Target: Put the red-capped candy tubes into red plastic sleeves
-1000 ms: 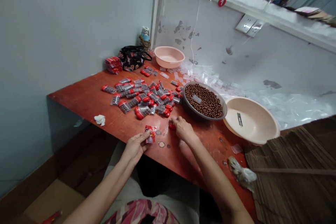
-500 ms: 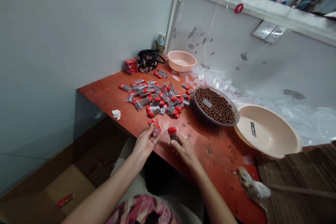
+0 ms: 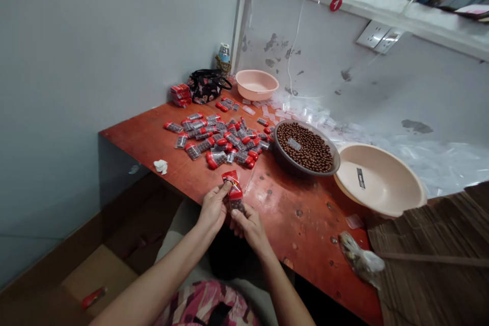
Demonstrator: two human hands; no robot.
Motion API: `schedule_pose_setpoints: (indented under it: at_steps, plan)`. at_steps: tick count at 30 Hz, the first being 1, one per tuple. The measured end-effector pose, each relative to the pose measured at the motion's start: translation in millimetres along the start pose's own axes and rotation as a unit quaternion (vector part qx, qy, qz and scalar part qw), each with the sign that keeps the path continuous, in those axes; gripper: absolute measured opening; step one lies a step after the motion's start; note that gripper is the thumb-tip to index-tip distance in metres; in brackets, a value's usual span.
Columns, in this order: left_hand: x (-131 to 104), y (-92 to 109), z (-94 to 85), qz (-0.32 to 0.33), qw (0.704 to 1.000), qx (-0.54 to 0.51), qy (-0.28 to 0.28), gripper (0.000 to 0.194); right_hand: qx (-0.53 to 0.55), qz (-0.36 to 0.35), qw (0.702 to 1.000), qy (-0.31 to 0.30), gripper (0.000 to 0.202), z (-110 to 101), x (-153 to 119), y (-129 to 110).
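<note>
Near the table's front edge, my left hand (image 3: 214, 206) pinches a red printed wrapper (image 3: 231, 179) between thumb and fingers. My right hand (image 3: 248, 224) holds a small clear box of brown balls with a red cap (image 3: 236, 199). The capped end of the box meets the lower end of the wrapper; whether it is inside cannot be made out. Beyond the hands lies a pile of similar red-capped boxes (image 3: 217, 137). A grey bowl of brown balls (image 3: 334, 163) stands to the right, with a small clear piece (image 3: 294, 144) on the balls.
A large beige basin (image 3: 397, 183) and a knotted plastic bag (image 3: 361, 260) are at the right, by brown cardboard (image 3: 435, 260). Farther back are a pink basin (image 3: 257, 85), a black floral bag (image 3: 206, 86), red packs (image 3: 180, 95) and many clear plastic pieces (image 3: 405, 158).
My right hand has moved left with the red-capped box, bringing it against the wrapper in my left hand. The wrapper is now more upright. The view has shifted slightly.
</note>
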State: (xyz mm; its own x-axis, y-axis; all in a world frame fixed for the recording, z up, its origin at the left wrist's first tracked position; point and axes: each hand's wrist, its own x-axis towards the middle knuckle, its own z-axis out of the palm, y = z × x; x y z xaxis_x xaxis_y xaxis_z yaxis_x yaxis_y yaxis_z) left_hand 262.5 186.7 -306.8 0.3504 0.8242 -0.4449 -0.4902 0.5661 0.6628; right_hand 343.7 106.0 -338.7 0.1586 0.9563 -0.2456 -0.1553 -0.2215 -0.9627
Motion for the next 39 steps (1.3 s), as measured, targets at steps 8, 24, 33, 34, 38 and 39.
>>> schedule_pose_setpoints:
  at_steps: [8, 24, 33, 34, 38, 39]
  plan:
    - [1.3, 0.3, -1.1, -0.046, 0.994, 0.088, -0.053, 0.023, -0.069, -0.029, 0.993, 0.091, 0.022, 1.1, -1.2, 6.2]
    - [-0.7, -4.6, -5.5, -0.023, 0.967, 0.246, -0.063, 0.028, 0.109, 0.025, 0.993, 0.038, 0.023, 3.1, 0.3, 2.3]
    - [-8.7, -12.9, -5.7, 0.011, 0.963, 0.266, -0.05, 0.028, 0.06, 0.018, 0.998, 0.031, 0.022, -2.5, -4.7, 4.8]
    - [-9.3, -12.2, -6.9, 0.004, 0.961, 0.273, -0.054, 0.029, 0.049, 0.029, 0.998, 0.003, 0.023, -6.7, -5.9, 3.6]
    - [-12.4, -5.9, -14.1, 0.001, 0.939, 0.335, -0.084, 0.031, -0.085, -0.012, 0.995, 0.046, 0.025, -33.8, -4.9, -18.3]
    - [-13.6, -4.5, -15.2, 0.002, 0.926, 0.364, -0.099, 0.031, -0.114, -0.05, 0.987, 0.1, 0.022, -40.3, -2.8, -27.3]
